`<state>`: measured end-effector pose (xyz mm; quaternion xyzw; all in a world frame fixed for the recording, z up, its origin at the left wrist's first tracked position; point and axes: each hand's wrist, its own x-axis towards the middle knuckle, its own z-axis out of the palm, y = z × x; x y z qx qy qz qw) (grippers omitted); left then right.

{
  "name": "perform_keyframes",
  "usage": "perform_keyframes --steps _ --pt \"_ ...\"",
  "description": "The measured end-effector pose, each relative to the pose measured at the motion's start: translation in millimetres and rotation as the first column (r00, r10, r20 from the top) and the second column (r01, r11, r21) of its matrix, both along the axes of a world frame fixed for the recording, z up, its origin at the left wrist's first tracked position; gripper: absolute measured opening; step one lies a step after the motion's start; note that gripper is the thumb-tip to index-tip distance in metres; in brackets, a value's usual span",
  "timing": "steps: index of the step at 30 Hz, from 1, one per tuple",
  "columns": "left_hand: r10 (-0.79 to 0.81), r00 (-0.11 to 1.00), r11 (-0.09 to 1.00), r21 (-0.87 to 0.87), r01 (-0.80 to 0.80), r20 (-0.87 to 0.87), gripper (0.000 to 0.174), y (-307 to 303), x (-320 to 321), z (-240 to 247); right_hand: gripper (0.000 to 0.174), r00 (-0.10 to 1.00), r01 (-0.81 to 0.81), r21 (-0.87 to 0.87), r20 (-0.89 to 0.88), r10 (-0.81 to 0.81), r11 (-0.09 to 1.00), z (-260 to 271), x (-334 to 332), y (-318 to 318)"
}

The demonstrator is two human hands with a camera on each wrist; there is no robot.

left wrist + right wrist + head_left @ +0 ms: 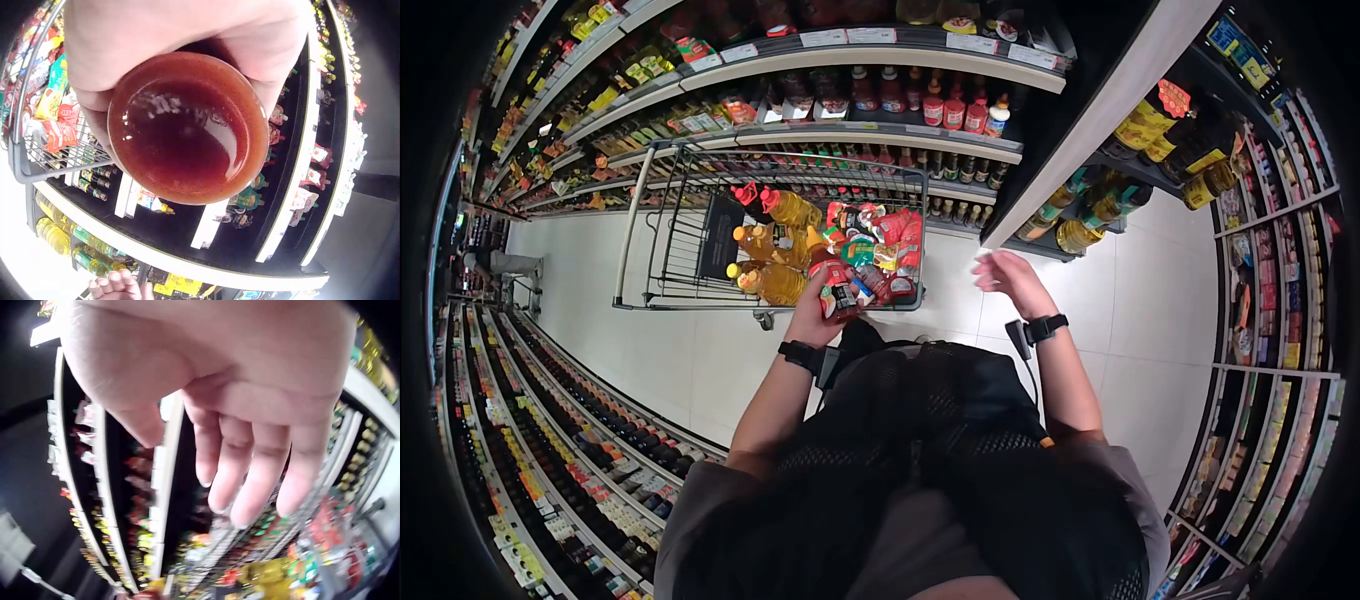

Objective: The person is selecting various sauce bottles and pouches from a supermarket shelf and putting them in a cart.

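Note:
My left hand (807, 320) grips a bottle of dark red sauce (838, 298) at the near side of the shopping cart (650, 300). In the left wrist view, the round base of that sauce bottle (187, 128) faces the camera, with the fingers wrapped round its sides. To the right of the cart, my right hand (1015, 283) hangs in the air over the floor. It holds nothing; its fingers (262, 469) are loosely bent in the right wrist view. Bottles of yellow oil (775, 285) and several colourful packets (880, 240) fill the cart's right half.
Shelves with sauce bottles (955, 108) run behind the cart. A shelf end post (1090, 130) and large oil bottles (1080, 232) stand ahead to the right. More stocked shelves (570, 440) line the aisle's left side. Another person (505, 263) is far down the aisle.

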<state>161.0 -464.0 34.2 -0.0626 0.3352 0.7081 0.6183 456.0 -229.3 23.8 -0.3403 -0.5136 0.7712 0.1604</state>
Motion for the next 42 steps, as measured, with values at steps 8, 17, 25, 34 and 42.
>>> perform_keyframes --steps 8,17,25,34,42 --pt "-0.060 0.992 0.998 -0.036 0.057 -0.113 0.038 -4 -40 -23 0.034 0.791 0.366 -0.202 0.582 -0.189 0.909 -196 113 -76" --pt "-0.234 0.964 0.833 -0.537 0.134 -0.123 0.017 2 -105 -100 0.034 0.555 0.298 -0.290 0.828 0.082 0.910 -292 202 -207" --pt "-0.468 0.872 0.618 -0.758 0.208 -0.142 0.014 51 -162 -132 0.037 0.587 0.382 -0.206 0.807 -0.064 0.901 -192 96 -195" --pt "-0.605 0.791 0.542 -0.774 0.326 -0.091 0.015 80 -185 -234 0.037 0.616 0.415 -0.116 0.766 -0.185 0.902 -232 45 -206" --pt "-0.669 0.732 0.552 -0.744 0.376 -0.127 0.033 110 -185 -250 0.034 0.579 0.446 -0.190 0.806 -0.121 0.874 -194 11 -191"
